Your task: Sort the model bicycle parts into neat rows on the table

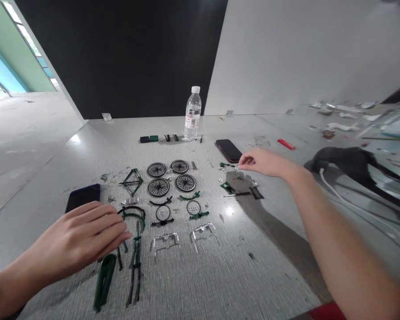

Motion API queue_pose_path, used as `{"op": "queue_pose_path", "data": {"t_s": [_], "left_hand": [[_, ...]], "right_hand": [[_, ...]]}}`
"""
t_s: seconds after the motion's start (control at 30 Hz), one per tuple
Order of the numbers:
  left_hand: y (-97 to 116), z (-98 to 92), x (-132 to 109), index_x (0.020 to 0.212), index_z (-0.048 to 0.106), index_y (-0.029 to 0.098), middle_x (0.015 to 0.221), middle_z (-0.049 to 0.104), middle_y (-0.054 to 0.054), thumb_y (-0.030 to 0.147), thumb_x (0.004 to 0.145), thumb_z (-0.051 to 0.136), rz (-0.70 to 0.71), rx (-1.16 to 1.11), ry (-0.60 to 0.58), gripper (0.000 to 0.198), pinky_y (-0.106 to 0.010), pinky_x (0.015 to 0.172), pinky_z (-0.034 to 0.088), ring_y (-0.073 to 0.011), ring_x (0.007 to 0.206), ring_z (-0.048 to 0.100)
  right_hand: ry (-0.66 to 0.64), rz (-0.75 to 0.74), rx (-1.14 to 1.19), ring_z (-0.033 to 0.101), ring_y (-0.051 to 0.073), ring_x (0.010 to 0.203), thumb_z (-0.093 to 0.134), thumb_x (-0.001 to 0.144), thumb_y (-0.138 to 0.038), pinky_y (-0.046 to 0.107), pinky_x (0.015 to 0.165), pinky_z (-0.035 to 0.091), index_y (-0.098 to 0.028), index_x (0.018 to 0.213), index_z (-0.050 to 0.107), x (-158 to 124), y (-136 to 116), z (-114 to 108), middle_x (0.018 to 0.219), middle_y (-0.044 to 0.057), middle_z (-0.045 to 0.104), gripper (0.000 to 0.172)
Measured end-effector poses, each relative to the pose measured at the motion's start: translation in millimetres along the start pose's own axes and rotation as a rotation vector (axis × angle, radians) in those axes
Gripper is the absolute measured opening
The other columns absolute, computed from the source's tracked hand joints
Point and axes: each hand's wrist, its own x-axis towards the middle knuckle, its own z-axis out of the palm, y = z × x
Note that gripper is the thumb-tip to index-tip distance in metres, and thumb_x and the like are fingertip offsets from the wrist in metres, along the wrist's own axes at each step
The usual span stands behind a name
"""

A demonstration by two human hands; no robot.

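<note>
My left hand (83, 233), fingers stretched out and side by side, is over the near left group of model bicycle parts and hides some of them. Around it are curved green and black fenders (136, 212), a long green and black fork piece (136, 262) and a dark green chain-guard-like part (105, 282). My right hand (258, 161) has thumb and fingertips pinched together by small parts, next to a small white ring (236, 168). Whatever is between those fingertips is too small to make out. Several black spoked wheels (158, 187) and a small green frame (132, 182) lie between the hands.
Two clear plastic racks (165, 240) lie in front. A water bottle (192, 115) stands at the back. One phone (229, 150) is by my right hand, another (83, 198) behind my left. A red object (286, 144), a black strap (353, 166) and a white cable (350, 204) lie right.
</note>
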Motion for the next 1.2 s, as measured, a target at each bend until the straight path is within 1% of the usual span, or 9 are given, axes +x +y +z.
{"op": "queue_pose_path", "data": {"t_s": [0.33, 0.47, 0.57, 0.7, 0.77, 0.83, 0.93, 1.1, 1.2], "left_hand": [[0.5, -0.4, -0.5, 0.092, 0.066, 0.019, 0.086, 0.073, -0.001, 0.021, 0.103, 0.052, -0.003, -0.023, -0.002, 0.018, -0.035, 0.073, 0.052, -0.0177, 0.079, 0.066], [1.1, -0.7, -0.2, 0.092, 0.066, 0.018, 0.085, 0.072, -0.002, 0.02, 0.103, 0.051, -0.003, -0.017, -0.001, 0.019, -0.036, 0.072, 0.051, -0.0184, 0.079, 0.066], [1.2, -0.9, -0.4, 0.093, 0.067, 0.018, 0.086, 0.073, -0.002, 0.02, 0.103, 0.052, 0.002, -0.011, 0.0, 0.018, -0.036, 0.073, 0.051, -0.0183, 0.079, 0.066], [0.5, -1.4, -0.5, 0.093, 0.067, 0.018, 0.085, 0.073, -0.002, 0.021, 0.103, 0.053, 0.006, -0.008, 0.002, 0.018, -0.036, 0.072, 0.051, -0.0186, 0.08, 0.066], [0.1, -1.6, 0.0, 0.091, 0.067, 0.017, 0.085, 0.072, -0.002, 0.021, 0.103, 0.054, 0.007, -0.009, 0.0, 0.018, -0.035, 0.071, 0.05, -0.0184, 0.079, 0.066], [-0.1, -1.6, 0.6, 0.09, 0.067, 0.017, 0.084, 0.072, -0.002, 0.02, 0.102, 0.054, 0.005, -0.012, -0.001, 0.018, -0.035, 0.071, 0.05, -0.0183, 0.079, 0.065], [-0.1, -1.6, 0.9, 0.09, 0.067, 0.017, 0.084, 0.072, -0.002, 0.021, 0.102, 0.055, 0.0, -0.013, 0.003, 0.017, -0.035, 0.072, 0.051, -0.0185, 0.079, 0.065], [0.3, -1.4, -0.3, 0.09, 0.068, 0.018, 0.085, 0.073, -0.002, 0.021, 0.1, 0.058, -0.016, -0.018, 0.011, 0.014, -0.034, 0.074, 0.052, -0.0179, 0.08, 0.066], [0.3, -0.8, -1.6, 0.09, 0.068, 0.019, 0.085, 0.073, -0.002, 0.022, 0.099, 0.06, -0.024, -0.02, 0.014, 0.013, -0.034, 0.075, 0.052, -0.0176, 0.08, 0.066]], "right_hand": [[-0.019, 0.016, -0.017, 0.061, 0.021, 0.064, 0.067, 0.081, -0.037, 0.037, 0.06, 0.043, -0.024, 0.075, 0.07, 18.0, -5.8, 34.5, 0.082, 0.008, 0.073, 0.015], [-0.049, 0.013, -0.049, 0.055, 0.019, 0.055, 0.063, 0.082, -0.039, 0.037, 0.056, 0.039, -0.025, 0.072, 0.07, 16.2, -5.4, 33.4, 0.074, 0.007, 0.07, 0.019], [-0.023, -0.004, -0.023, 0.057, 0.019, 0.058, 0.056, 0.088, -0.038, 0.037, 0.058, 0.04, -0.024, 0.083, 0.07, 9.1, -9.4, 25.3, 0.079, 0.008, 0.071, 0.02], [0.115, -0.137, 0.196, 0.066, 0.025, 0.087, 0.052, 0.092, -0.033, 0.04, 0.075, 0.05, -0.023, 0.121, 0.067, 4.5, -21.9, 19.2, 0.1, 0.01, 0.073, 0.034], [0.136, -0.18, 0.304, 0.067, 0.027, 0.098, 0.054, 0.092, -0.033, 0.043, 0.085, 0.05, -0.024, 0.131, 0.064, 6.2, -29.3, 21.7, 0.106, 0.011, 0.073, 0.041], [0.147, -0.193, 0.402, 0.066, 0.027, 0.101, 0.056, 0.092, -0.035, 0.045, 0.089, 0.051, -0.024, 0.126, 0.068, 9.4, -35.6, 27.0, 0.11, 0.011, 0.072, 0.037], [0.188, -0.147, 0.583, 0.067, 0.026, 0.095, 0.062, 0.09, -0.039, 0.044, 0.087, 0.053, -0.021, 0.113, 0.071, 13.9, -41.4, 36.6, 0.106, 0.012, 0.073, 0.031], [0.198, -0.118, 0.723, 0.065, 0.022, 0.084, 0.064, 0.088, -0.036, 0.042, 0.082, 0.056, -0.021, 0.127, 0.068, 17.5, -42.4, 46.4, 0.091, 0.008, 0.071, 0.042], [0.183, -0.115, 0.734, 0.065, 0.022, 0.084, 0.064, 0.09, -0.039, 0.044, 0.084, 0.056, -0.02, 0.12, 0.072, 19.4, -42.2, 48.6, 0.088, 0.009, 0.071, 0.037]]}}
